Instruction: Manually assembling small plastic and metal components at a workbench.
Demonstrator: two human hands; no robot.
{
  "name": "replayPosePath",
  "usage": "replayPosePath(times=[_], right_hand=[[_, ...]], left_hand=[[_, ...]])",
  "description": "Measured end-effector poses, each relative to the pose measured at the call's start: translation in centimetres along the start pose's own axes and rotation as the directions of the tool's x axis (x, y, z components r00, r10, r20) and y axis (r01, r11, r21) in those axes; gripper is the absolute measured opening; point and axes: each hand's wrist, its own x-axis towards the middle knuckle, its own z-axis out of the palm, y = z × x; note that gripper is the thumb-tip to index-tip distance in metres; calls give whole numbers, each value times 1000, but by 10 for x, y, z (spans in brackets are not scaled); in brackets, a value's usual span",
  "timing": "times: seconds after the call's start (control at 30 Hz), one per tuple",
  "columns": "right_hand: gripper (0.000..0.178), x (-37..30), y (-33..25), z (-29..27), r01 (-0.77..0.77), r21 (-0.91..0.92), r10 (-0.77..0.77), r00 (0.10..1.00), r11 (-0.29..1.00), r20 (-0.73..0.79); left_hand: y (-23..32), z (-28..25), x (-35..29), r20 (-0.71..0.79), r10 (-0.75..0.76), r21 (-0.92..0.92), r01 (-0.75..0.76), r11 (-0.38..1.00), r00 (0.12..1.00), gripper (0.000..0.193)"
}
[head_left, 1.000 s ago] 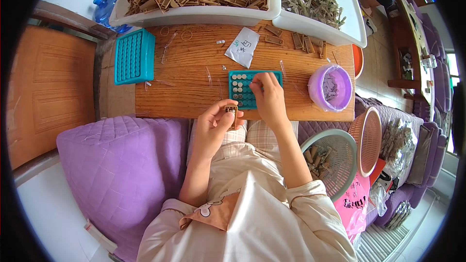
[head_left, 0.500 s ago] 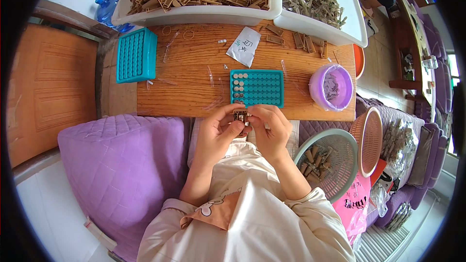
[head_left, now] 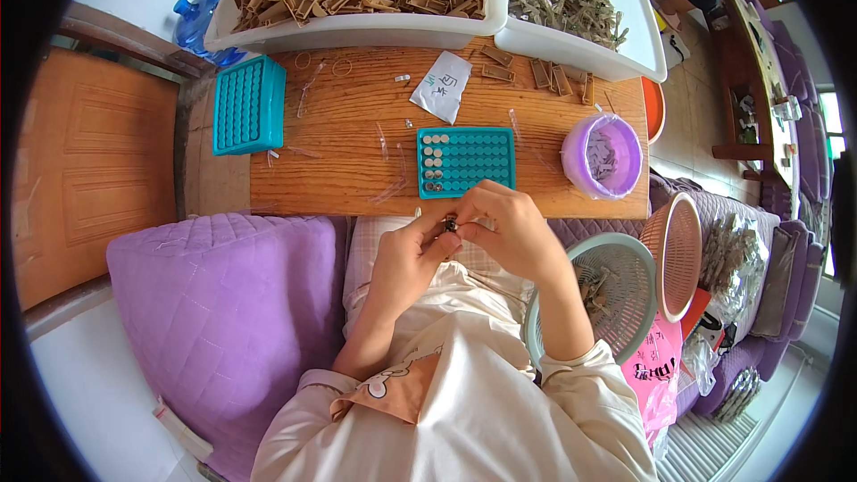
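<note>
Pinching a small dark part (head_left: 451,225), perhaps metal, left hand (head_left: 406,254) and right hand (head_left: 509,228) fingertips together, wooden table (head_left: 348,156), teal tray (head_left: 466,161), purple cushion (head_left: 214,321).

Top: a loose cream-coloured long-sleeved cotton garment (head_left: 500,411), softly creased.
Sleeves: pushed up past the elbows, bunched in folds there; both forearms bare.
Trim: a salmon-orange patch (head_left: 393,397) on the chest with a small white cartoon figure printed at its edge.
Left hand (head_left: 412,254): no ring, no watch.
Right hand (head_left: 509,228): likewise unadorned, nails short.
</note>
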Motion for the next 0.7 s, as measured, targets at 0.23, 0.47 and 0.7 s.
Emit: replayPosePath(times=[0.23, 0.47, 0.7], right_hand=[[36, 18, 0, -17, -11, -34, 18, 981, 999, 194], [51, 59, 45, -44, 137, 436, -284, 913, 889, 294], [21, 117, 121, -44, -152, -511, -212, 783, 846, -585]], left_hand=[[6, -9, 0, 133, 0, 352, -47, 935, 991, 28], [10, -9, -6, 301, 82, -260, -1, 966, 950, 24], [15, -12, 0, 87, 9, -413, 28, 910, 996, 27]])
